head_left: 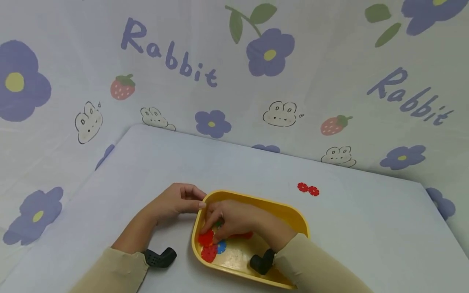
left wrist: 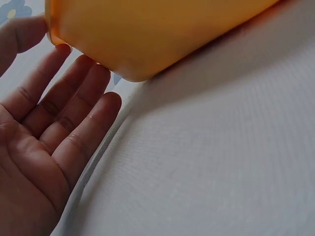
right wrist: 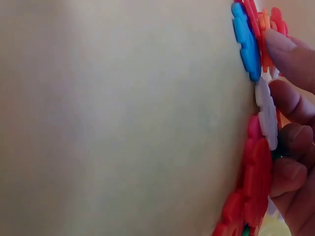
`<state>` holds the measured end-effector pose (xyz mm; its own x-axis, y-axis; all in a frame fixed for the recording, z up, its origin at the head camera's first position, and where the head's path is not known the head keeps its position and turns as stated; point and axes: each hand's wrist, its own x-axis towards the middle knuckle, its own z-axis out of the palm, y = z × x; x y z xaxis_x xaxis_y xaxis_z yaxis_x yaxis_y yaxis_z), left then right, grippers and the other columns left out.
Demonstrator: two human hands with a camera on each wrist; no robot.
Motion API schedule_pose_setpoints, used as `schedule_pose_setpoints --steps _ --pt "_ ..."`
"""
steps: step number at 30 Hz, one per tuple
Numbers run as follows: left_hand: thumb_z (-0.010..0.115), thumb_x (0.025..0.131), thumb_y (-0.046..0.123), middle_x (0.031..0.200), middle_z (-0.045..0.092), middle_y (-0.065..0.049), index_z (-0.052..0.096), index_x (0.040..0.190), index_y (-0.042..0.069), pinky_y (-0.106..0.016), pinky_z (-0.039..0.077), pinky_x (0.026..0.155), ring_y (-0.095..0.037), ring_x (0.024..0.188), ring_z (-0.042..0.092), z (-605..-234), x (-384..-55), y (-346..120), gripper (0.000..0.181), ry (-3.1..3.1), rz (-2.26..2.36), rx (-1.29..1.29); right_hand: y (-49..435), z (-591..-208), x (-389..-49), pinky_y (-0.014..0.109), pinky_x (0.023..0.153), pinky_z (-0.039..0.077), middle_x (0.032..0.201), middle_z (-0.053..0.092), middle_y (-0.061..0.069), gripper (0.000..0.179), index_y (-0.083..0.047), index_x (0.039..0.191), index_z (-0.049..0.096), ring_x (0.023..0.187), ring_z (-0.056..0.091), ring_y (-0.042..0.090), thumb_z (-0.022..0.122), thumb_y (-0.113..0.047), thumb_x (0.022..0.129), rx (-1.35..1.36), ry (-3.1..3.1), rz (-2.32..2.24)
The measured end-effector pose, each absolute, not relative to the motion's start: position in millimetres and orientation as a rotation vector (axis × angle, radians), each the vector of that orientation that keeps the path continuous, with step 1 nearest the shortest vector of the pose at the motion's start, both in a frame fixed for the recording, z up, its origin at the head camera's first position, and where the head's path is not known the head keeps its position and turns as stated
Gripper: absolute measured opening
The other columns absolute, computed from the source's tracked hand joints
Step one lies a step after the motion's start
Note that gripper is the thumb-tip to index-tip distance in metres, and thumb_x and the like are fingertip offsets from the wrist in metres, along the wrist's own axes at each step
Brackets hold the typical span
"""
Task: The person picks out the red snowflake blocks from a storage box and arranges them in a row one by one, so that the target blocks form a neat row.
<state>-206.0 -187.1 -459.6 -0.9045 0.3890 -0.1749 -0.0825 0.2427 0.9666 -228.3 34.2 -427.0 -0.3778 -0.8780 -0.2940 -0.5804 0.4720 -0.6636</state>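
Observation:
A yellow plastic tray (head_left: 253, 199) sits on the table in the head view. At its left corner my left hand (head_left: 179, 201) holds the rim, thumb on top. In the left wrist view the left fingers (left wrist: 86, 130) reach along the tray's outer wall (left wrist: 133, 39). Inside the tray, my right hand (head_left: 234, 219) has thumb and forefinger around a bright red flower-shaped disc (head_left: 206, 238). Another red disc (head_left: 209, 253) and a blue disc (head_left: 221, 246) lie beside it. The right wrist view has a blue disc (right wrist: 246, 44), a white disc (right wrist: 267, 113) and a red disc (right wrist: 258, 182) near the curled fingers.
Two joined red discs (head_left: 308, 189) lie on the white table (head_left: 359, 228) behind and right of the tray. A patterned cloth (head_left: 234, 93) with rabbits and flowers hangs behind the table. Black wrist devices, one a black angled piece (head_left: 160, 257), sit at both sleeves.

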Motion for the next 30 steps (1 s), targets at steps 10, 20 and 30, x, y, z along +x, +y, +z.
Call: schedule_pose_setpoints --steps 10,20,30 --pt "0.077 0.084 0.034 0.109 0.072 -0.005 0.071 0.109 0.011 -0.035 0.056 0.092 -0.021 0.101 0.067 -461.2 -205.9 -187.8 0.035 2.135 1.706 0.265 37.2 -425.9 -230.0 0.019 0.08 0.05 0.1 0.063 -0.014 0.014 -0.021 0.101 0.079 0.092 0.054 0.003 0.075 -0.024 0.088 -1.154 2.02 -0.745" --pt "0.077 0.085 0.032 0.108 0.072 -0.005 0.071 0.109 0.01 -0.035 0.057 0.091 -0.022 0.1 0.067 -461.8 -206.3 -186.9 0.033 2.127 1.719 0.267 39.1 -426.8 -231.8 0.02 0.075 0.053 0.094 0.068 -0.013 0.009 -0.022 0.094 0.078 0.083 0.058 0.005 0.077 -0.019 0.086 -1.093 2.022 -0.834" --pt "0.077 0.085 0.032 0.107 0.073 -0.006 0.07 0.108 0.008 -0.034 0.056 0.091 -0.021 0.099 0.068 -461.8 -206.0 -187.1 0.034 2.123 1.723 0.275 40.0 -422.5 -229.4 0.022 0.071 0.056 0.082 0.074 -0.008 0.007 -0.021 0.092 0.079 0.074 0.064 0.008 0.078 -0.022 0.085 -0.957 2.0 -0.921"
